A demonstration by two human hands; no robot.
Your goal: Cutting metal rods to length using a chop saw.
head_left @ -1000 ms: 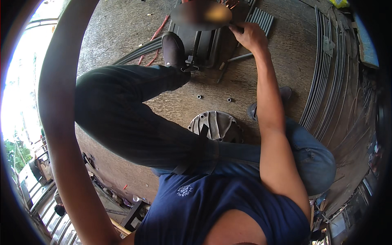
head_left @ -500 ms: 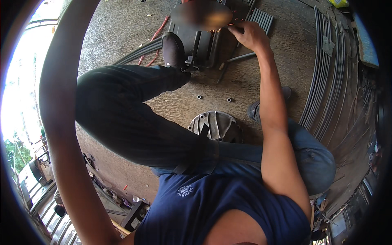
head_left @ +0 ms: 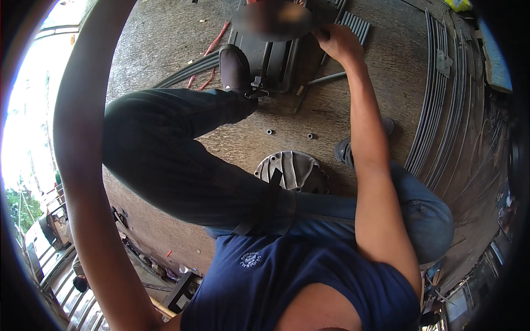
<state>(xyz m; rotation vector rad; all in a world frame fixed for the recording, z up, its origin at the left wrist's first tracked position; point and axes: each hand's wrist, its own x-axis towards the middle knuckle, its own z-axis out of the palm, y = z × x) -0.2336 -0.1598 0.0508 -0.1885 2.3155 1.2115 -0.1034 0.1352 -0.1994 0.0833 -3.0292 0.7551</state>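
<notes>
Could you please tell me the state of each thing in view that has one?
Right hand: fingers bent; grip unclear.
Dark machine base: partly hidden by a blurred patch.
Short grey rods: side by side.
Long grey rods: lying roughly parallel.
Red cord: loose, bent.
Ribbed metal part: ribs showing, partly hidden.
Two small metal pieces: apart from each other.

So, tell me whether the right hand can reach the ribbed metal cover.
Probably yes: from the right hand, floor lies mostly open toward the ribbed metal cover, though the jeans hide its near edge.
</notes>
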